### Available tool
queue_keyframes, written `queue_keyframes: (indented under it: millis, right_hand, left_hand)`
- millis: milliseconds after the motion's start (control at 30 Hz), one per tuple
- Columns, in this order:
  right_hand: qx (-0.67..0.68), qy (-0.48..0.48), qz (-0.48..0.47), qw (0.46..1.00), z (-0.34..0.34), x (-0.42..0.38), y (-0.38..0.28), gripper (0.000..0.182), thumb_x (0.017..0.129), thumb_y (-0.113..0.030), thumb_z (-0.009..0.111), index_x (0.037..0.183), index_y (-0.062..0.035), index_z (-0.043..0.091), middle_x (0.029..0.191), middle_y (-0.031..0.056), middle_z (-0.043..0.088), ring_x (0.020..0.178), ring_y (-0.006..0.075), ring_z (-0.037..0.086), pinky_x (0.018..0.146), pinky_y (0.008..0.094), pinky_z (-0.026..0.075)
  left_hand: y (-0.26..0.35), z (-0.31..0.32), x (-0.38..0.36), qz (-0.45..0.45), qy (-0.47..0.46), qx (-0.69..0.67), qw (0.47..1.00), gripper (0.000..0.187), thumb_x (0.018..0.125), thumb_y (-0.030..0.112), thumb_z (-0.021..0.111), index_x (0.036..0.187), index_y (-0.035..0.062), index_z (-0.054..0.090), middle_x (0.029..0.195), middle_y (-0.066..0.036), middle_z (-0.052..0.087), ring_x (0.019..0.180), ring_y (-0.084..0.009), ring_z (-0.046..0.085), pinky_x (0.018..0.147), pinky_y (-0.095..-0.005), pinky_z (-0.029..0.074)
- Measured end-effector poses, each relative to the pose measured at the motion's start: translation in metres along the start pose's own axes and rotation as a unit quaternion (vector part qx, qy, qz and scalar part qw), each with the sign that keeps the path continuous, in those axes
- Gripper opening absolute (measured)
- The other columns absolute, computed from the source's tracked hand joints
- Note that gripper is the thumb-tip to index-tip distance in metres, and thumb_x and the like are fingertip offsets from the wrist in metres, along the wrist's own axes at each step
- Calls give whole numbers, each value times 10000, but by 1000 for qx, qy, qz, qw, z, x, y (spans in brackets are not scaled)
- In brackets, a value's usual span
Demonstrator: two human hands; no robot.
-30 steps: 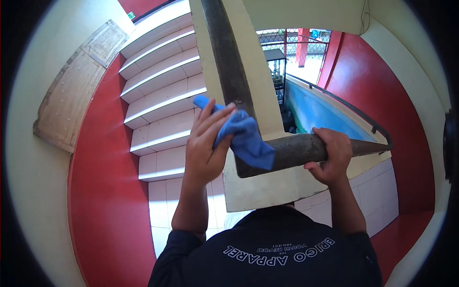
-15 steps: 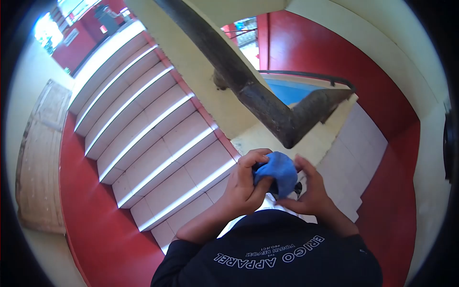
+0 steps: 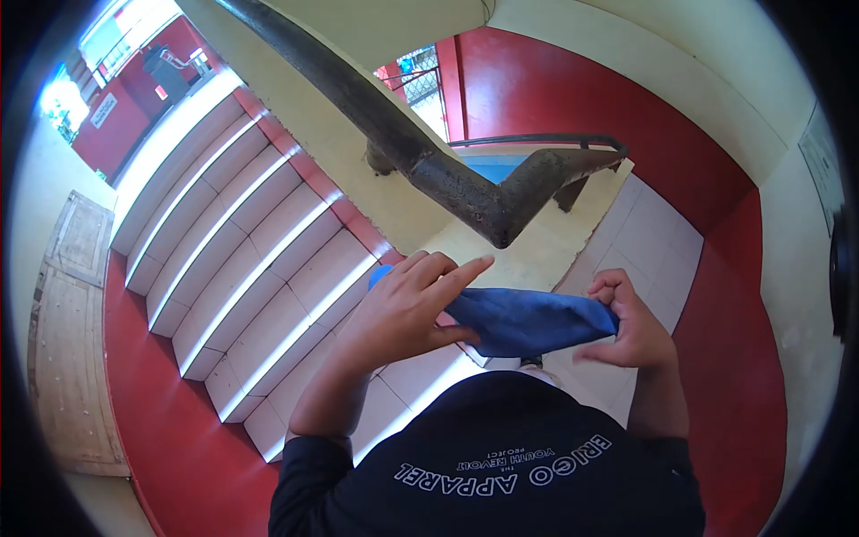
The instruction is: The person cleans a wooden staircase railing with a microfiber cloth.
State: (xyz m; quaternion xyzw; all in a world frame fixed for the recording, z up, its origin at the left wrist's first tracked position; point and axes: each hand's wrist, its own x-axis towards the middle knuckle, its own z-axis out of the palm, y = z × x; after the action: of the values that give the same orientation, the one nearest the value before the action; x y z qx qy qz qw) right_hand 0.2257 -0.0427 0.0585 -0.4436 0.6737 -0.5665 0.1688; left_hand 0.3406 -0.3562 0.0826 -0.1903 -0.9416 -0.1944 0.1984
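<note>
A blue cloth [image 3: 537,320] is stretched between my two hands, in front of my black shirt. My left hand [image 3: 403,300] grips one end, its index finger and thumb held apart; a bit of blue pokes out beyond the knuckles. At the other end, the curled fingers of my right hand [image 3: 631,322] pinch the cloth's edge, with the thumb standing away. Part of the cloth is hidden behind the left palm.
A dark metal handrail [image 3: 429,170] bends to a corner just ahead of my hands, on a cream wall [image 3: 501,264]. White tiled stairs [image 3: 259,242] rise at left beside a red wall band. More white tiles [image 3: 649,233] lie at right. A wooden panel [image 3: 76,358] covers part of the left wall.
The blue cloth was bunched between my hands and is now drawn out lengthwise. My left hand moved left and my right hand moved right. The view has shifted slightly.
</note>
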Motion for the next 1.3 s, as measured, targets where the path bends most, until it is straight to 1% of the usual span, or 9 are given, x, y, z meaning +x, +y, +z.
queue_keyframes:
  millis: [100,233,367,467,633,900,1067,1167,1300]
  right_hand:
    - [-170,5,56,984,-15,10,-9,411,766,13,776,1120,-75,586,923,88,671,875,177,658,754,303,504]
    - [-146,-19,-104,984,-21,34,-27,380,717,68,720,1063,-66,639,961,121,693,857,239,686,759,325,528]
    - [-144,-98,-101,979,2,66,-58,409,730,33,693,1119,-68,614,994,144,697,894,295,703,776,352,534]
    - [-176,-123,-47,976,13,75,-79,354,786,-118,743,1107,-90,597,923,111,703,877,332,703,753,384,524]
    - [-290,-223,-86,927,-8,70,-106,293,783,-241,824,988,-119,653,782,49,696,748,277,701,670,350,510]
    - [-307,17,-212,928,-62,60,-108,266,720,-193,877,892,-69,716,758,51,709,686,170,703,644,262,505]
    - [-299,180,-200,916,-99,105,-61,277,787,-168,835,996,-44,702,953,86,703,874,164,675,732,278,507]
    - [-383,308,-123,862,-94,141,-37,289,824,-160,806,1067,-57,689,1010,86,694,893,183,664,744,289,508]
    - [-345,298,-298,839,-26,134,1,389,818,-255,814,1120,-56,670,1116,106,684,1025,318,644,897,411,497]
  left_hand:
    - [-4,-3,-3,22,-28,43,998,625,672,420,910,1185,129,702,954,-69,599,825,-241,597,710,-363,488]
    - [3,-20,-7,23,-197,-152,968,615,727,430,882,1191,73,692,1045,-97,631,978,-241,625,774,-357,515]
    - [26,25,23,-15,61,-318,946,722,787,377,851,1362,49,561,1120,-142,669,1022,-306,662,868,-371,519]
    - [13,50,14,-36,-74,-492,867,667,786,328,862,1325,38,594,1076,-144,699,955,-277,689,840,-344,514]
    - [3,40,5,-7,-62,-391,918,366,775,255,862,1031,26,738,875,-126,736,788,-253,713,696,-348,527]
    - [-20,27,-23,-88,10,-337,937,136,848,114,759,950,26,737,773,-118,690,698,-269,678,643,-367,523]
    - [-29,-33,29,-97,137,-52,984,180,845,137,750,1012,69,738,888,-111,720,761,-258,693,666,-361,524]
    - [-28,-38,69,-121,277,131,944,274,842,186,774,1091,81,728,1010,-118,724,895,-258,697,795,-382,525]
    - [-32,-25,88,-103,308,33,945,307,858,190,786,1142,90,725,1139,-133,712,1064,-273,680,929,-369,512]
